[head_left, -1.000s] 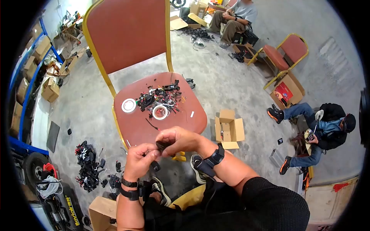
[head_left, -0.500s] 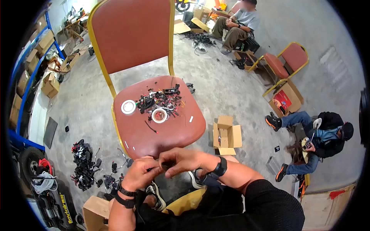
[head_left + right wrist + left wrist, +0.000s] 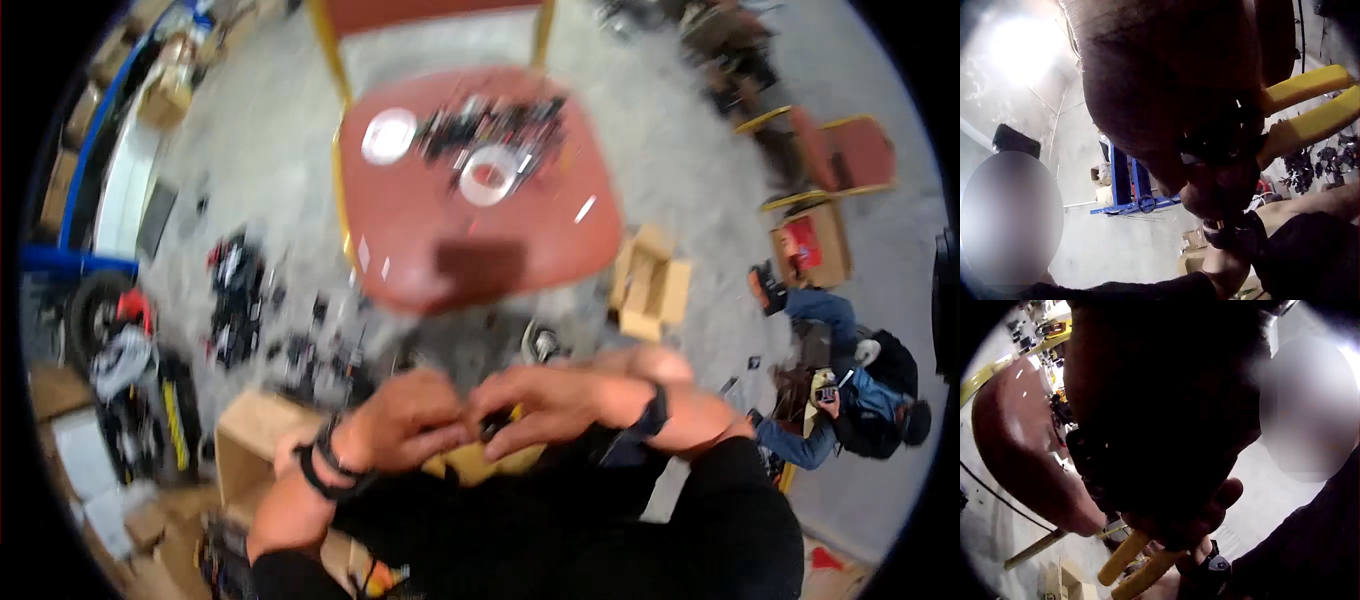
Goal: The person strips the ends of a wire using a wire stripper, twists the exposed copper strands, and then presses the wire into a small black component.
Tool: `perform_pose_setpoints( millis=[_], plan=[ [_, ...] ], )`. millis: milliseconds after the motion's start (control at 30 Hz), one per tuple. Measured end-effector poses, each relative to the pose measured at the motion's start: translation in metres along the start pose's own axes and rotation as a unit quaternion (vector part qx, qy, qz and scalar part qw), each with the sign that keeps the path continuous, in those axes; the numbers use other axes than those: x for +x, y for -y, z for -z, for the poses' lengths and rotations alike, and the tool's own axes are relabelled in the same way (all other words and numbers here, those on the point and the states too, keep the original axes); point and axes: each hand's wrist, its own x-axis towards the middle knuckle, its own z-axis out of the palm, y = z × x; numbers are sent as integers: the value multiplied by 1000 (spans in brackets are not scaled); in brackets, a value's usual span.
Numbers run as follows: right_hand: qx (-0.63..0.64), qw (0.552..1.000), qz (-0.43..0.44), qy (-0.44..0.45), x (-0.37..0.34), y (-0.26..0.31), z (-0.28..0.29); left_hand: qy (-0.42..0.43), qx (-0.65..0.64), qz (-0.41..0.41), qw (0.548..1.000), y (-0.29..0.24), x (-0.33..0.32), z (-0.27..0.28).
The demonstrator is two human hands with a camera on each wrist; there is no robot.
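Observation:
Both hands are close together in front of the lap, fingers curled inward. My right hand grips pliers whose two yellow handles stick out from the palm in the right wrist view. The jaws are hidden in the hand. A small black part shows at the right fingers and thumb. Beside it, my left hand has its thumb against its curled fingers, close to the right fingertips. In the left wrist view a black part shows at the left fingers, mostly in shadow; I cannot tell its kind.
Ahead stands a red chair bearing a heap of small parts and two white rolls. Cardboard boxes stand right and left. Black parts lie on the floor; another person sits at right.
The head view has tipped downward, so the chair shows higher and further right, with more of the lower left boxes visible. Both hands stay together, now closer in front of the lap.

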Motion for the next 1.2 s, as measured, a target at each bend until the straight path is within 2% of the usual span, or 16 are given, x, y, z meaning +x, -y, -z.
perform_pose_setpoints(
  millis=[67,133,367,567,600,633,667,700,767,800,833,867,933,967,1067,1200],
  plan=[
    [-23,999,-11,33,2,4,-3,-20,-65,-42,997,11,-9,-13],
    [15,998,-2,57,1,-1,-9,23,-74,-46,996,10,-12,-15],
    [6,998,39,52,-5,-8,-22,96,-117,-19,988,14,-17,-19],
    [-71,993,66,71,-5,-2,-13,67,-159,-9,985,18,-19,-27],
    [-66,995,73,21,-11,3,-7,71,-153,-9,986,18,-18,-25],
    [-58,995,81,-29,-25,9,0,55,-156,-19,986,14,-13,-25],
    [-45,992,87,-75,-44,18,8,-14,-145,159,976,1,-19,-9],
    [-38,987,102,-115,-58,22,25,-92,-121,327,933,-13,-29,22],
    [-30,982,92,-163,-59,18,38,-214,-31,328,920,3,-51,53],
    [-27,985,62,-159,-51,14,38,-260,22,161,952,16,-48,54],
    [-24,987,32,-155,-44,8,37,-244,-34,127,961,12,-54,50],
    [4,984,-41,-173,-42,14,32,-230,-3,114,967,16,-53,48],
    [73,961,-138,-230,-36,25,29,-307,-173,280,893,10,-47,45],
    [110,951,-120,-262,-30,27,31,-336,-205,216,893,15,-44,45],
    [138,947,-25,-288,-15,18,49,-396,-236,198,865,16,-32,53],
    [192,933,105,-287,7,16,65,-400,-284,155,857,19,-29,49]
  ],
)
